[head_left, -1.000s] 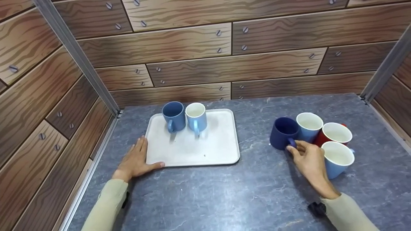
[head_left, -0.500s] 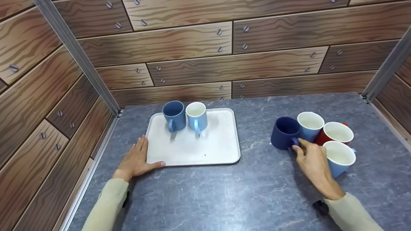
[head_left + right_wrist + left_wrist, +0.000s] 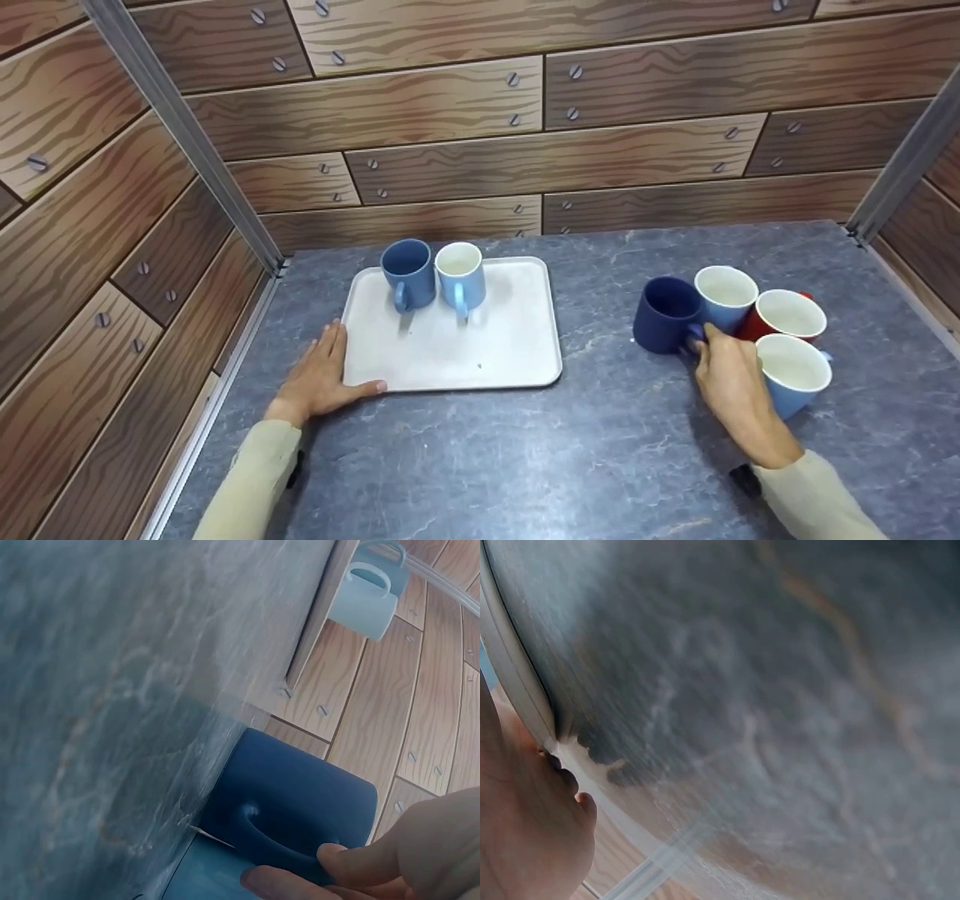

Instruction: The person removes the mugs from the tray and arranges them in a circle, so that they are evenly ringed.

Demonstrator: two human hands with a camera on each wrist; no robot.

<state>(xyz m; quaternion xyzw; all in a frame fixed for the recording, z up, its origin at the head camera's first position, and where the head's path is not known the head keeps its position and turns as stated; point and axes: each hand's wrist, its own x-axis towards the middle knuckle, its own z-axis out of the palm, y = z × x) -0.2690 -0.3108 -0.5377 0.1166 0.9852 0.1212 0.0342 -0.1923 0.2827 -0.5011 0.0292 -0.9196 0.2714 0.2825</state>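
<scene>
My right hand (image 3: 739, 394) pinches the handle of a dark navy mug (image 3: 654, 324), which stands upright on the table. In the right wrist view, thumb and fingers meet at the handle of that navy mug (image 3: 292, 784). Over on the left, my left hand (image 3: 313, 379) rests at the front left corner of a white tray (image 3: 510, 349), thumb along the front edge and straight fingers along the side. Two mugs stand at the tray's back left: a mid-blue mug (image 3: 418, 283) and a light blue mug (image 3: 470, 291) with white inside.
Close around the navy mug stand a light blue mug (image 3: 721, 309), a red mug (image 3: 757, 326) and another light blue mug (image 3: 780, 394), all white inside. A grey marbled table (image 3: 480, 457) lies under everything. Wood-patterned walls (image 3: 442, 165) enclose it behind and at both sides.
The right hand has shifted slightly right and its fingers sit further round the navy mug's handle, which has turned a little rightward. Left hand, tray and the other mugs stay put.
</scene>
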